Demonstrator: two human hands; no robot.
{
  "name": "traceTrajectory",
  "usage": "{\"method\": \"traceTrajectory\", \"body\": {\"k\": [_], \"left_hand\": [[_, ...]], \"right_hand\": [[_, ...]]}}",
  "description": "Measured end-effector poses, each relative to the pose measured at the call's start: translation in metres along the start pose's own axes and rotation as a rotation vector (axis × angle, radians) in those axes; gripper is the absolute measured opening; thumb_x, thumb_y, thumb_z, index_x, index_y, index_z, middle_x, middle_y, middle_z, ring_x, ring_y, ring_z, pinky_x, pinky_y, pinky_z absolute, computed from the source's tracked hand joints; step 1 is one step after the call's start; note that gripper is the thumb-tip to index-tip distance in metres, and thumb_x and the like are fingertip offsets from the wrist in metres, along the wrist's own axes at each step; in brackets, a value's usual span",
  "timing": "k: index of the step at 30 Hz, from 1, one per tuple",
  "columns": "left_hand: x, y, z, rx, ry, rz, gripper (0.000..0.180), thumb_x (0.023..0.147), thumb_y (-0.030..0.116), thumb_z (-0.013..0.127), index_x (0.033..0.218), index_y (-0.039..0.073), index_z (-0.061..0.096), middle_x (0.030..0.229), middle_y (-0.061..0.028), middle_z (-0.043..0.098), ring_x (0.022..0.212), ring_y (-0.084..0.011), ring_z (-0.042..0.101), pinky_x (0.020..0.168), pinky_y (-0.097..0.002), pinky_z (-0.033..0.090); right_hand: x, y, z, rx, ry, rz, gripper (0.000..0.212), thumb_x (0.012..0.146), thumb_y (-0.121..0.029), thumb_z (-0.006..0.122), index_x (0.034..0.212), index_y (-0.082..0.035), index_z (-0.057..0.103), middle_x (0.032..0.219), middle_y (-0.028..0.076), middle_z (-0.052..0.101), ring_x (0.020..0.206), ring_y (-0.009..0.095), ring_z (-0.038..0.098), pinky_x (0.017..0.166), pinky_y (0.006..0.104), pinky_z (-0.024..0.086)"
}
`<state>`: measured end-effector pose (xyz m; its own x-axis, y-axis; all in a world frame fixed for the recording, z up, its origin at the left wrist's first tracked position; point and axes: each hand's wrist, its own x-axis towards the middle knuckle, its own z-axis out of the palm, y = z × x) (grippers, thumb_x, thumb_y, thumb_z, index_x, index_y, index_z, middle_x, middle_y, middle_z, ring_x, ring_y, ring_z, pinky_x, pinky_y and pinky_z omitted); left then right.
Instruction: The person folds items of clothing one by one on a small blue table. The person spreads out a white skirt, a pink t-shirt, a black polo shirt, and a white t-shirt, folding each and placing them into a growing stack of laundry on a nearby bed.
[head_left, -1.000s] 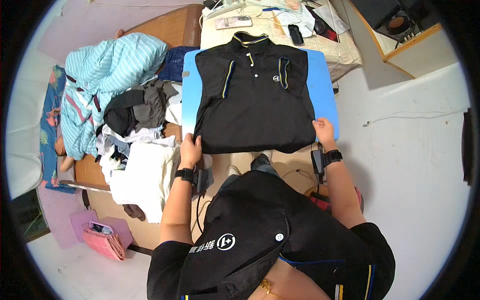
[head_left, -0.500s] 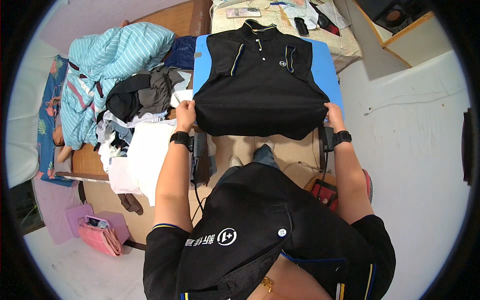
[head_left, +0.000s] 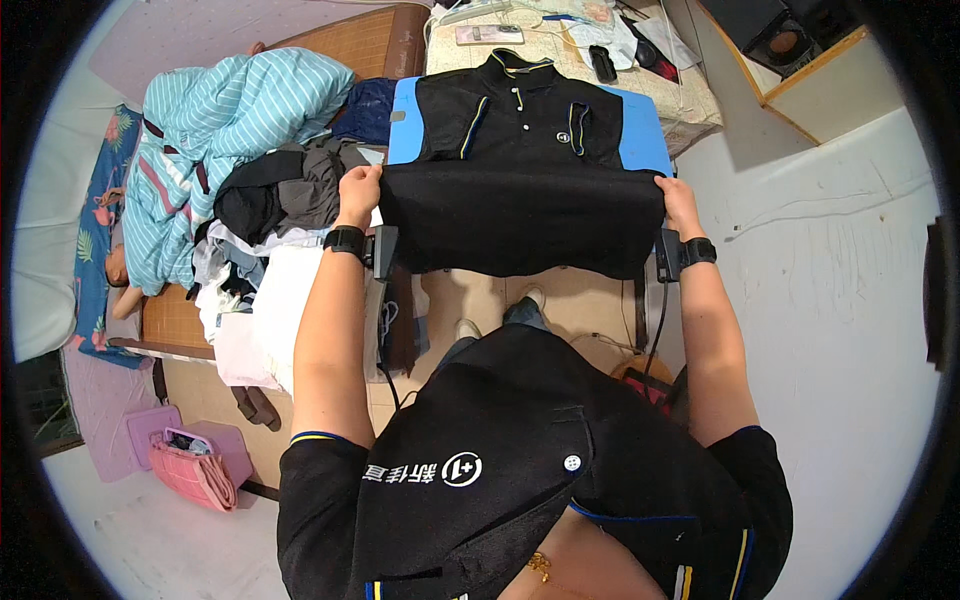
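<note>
1. At the near end of the black polo shirt (head_left: 522,222), the fingers (head_left: 373,174) of the left hand (head_left: 358,193) and those of the right hand (head_left: 680,205) are closed on the cloth, one hand at each side, with a nearly straight edge stretched between them.
2. The shirt lies on the blue surface (head_left: 648,130), collar at the far end, both short sleeves turned inward over the front; its lower part hangs from the held edge as a dark panel on the person's side.
3. A second ago the shirt lay flat, its bottom at the near side of the surface; now the held edge is raised and runs just below the sleeve ends. Collar and sleeves keep their layout.
4. The panel hides the near part of the surface. Black wrist devices (head_left: 668,255) sit close by the panel's sides, cables trailing down.
5. Left of the left hand, dark clothes (head_left: 310,190) lie close by on the bed (head_left: 180,325), with white clothes (head_left: 275,310), a striped quilt (head_left: 250,100) and another person's arm (head_left: 128,303).
6. Beyond the collar, a patterned surface (head_left: 690,110) carries a phone (head_left: 489,35) and papers (head_left: 598,38).
7. Farther out are a speaker (head_left: 783,45) at far right and a lilac box (head_left: 232,445) at lower left.
</note>
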<state>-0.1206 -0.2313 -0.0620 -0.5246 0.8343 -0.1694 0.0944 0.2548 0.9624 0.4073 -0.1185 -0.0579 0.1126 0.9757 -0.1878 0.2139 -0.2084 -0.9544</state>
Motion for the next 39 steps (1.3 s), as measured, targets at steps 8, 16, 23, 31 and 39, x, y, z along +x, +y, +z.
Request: {"method": "traceTrajectory", "body": {"k": [8, 16, 23, 31, 39], "left_hand": [[0.023, -0.041, 0.022, 0.053, 0.109, -0.012, 0.023, 0.080, 0.018, 0.062, 0.072, -0.004, 0.061, 0.068, -0.0049, 0.059, 0.063, -0.0120, 0.051, 0.060, -0.0285, 0.042], [0.000, -0.059, 0.031, 0.262, 0.081, -0.026, 0.024, 0.081, 0.019, 0.060, 0.078, -0.005, 0.060, 0.068, -0.0102, 0.061, 0.064, -0.0152, 0.055, 0.061, -0.0289, 0.044], [-0.052, -0.035, 0.035, 0.457, -0.091, -0.038, 0.035, 0.079, 0.028, 0.064, 0.078, -0.007, 0.059, 0.066, -0.0108, 0.060, 0.062, -0.0168, 0.055, 0.058, -0.0294, 0.043], [-0.059, -0.052, 0.038, 0.227, -0.133, -0.103, 0.033, 0.082, 0.023, 0.061, 0.061, 0.000, 0.051, 0.056, 0.0018, 0.044, 0.054, -0.0072, 0.037, 0.048, -0.0264, 0.031], [-0.074, -0.072, 0.018, 0.042, -0.109, -0.163, 0.014, 0.086, 0.017, 0.058, 0.081, 0.004, 0.057, 0.067, 0.0051, 0.049, 0.059, -0.0046, 0.041, 0.055, -0.0205, 0.034]], "right_hand": [[0.027, 0.021, 0.010, -0.141, -0.033, 0.168, 0.020, 0.078, -0.022, 0.062, 0.078, -0.002, 0.062, 0.069, 0.002, 0.057, 0.064, 0.014, 0.052, 0.059, 0.0308, 0.041], [0.012, 0.041, 0.002, -0.175, -0.104, 0.228, 0.023, 0.078, -0.017, 0.062, 0.087, 0.005, 0.060, 0.079, 0.010, 0.062, 0.069, 0.020, 0.059, 0.062, 0.0324, 0.045], [-0.022, 0.033, -0.006, -0.219, -0.118, 0.296, 0.032, 0.081, -0.019, 0.060, 0.095, 0.010, 0.057, 0.087, 0.011, 0.062, 0.079, 0.020, 0.057, 0.073, 0.0320, 0.044], [-0.018, 0.062, -0.013, -0.352, -0.163, 0.374, 0.026, 0.084, -0.026, 0.057, 0.087, -0.001, 0.060, 0.074, 0.001, 0.057, 0.062, 0.011, 0.049, 0.058, 0.0259, 0.040], [-0.052, 0.072, -0.003, -0.353, 0.025, 0.187, 0.020, 0.082, -0.022, 0.060, 0.072, -0.005, 0.057, 0.063, -0.005, 0.047, 0.058, 0.005, 0.043, 0.053, 0.0222, 0.037]]}}
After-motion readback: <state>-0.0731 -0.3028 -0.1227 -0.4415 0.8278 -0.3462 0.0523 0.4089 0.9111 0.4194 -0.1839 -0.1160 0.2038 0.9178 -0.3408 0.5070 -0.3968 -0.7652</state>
